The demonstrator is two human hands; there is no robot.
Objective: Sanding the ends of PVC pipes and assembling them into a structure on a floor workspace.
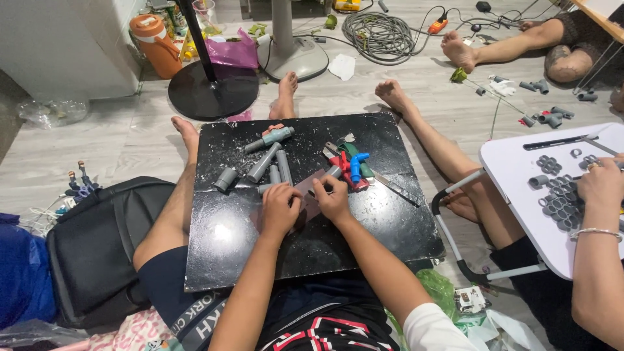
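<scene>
A black board (227, 247) rests on my lap. My left hand (279, 209) presses a brownish sheet of sandpaper (311, 187) down on the board. My right hand (334, 199) grips a short grey pipe piece (333, 172) and holds it against the sheet. Several grey pipe pieces (263, 164) lie just beyond my left hand. A red-handled cutter (344, 170), a blue fitting (356, 166) and a green part lie just beyond my right hand. A flat metal file (396, 189) lies to the right of them.
Another person sits at the right, hands (601, 184) on a white folding table (513, 166) with several grey rings (560, 198). A black backpack (97, 250) lies at my left. A fan base (213, 89), an orange jug (156, 44), coiled cable (379, 34) and loose fittings lie on the floor ahead.
</scene>
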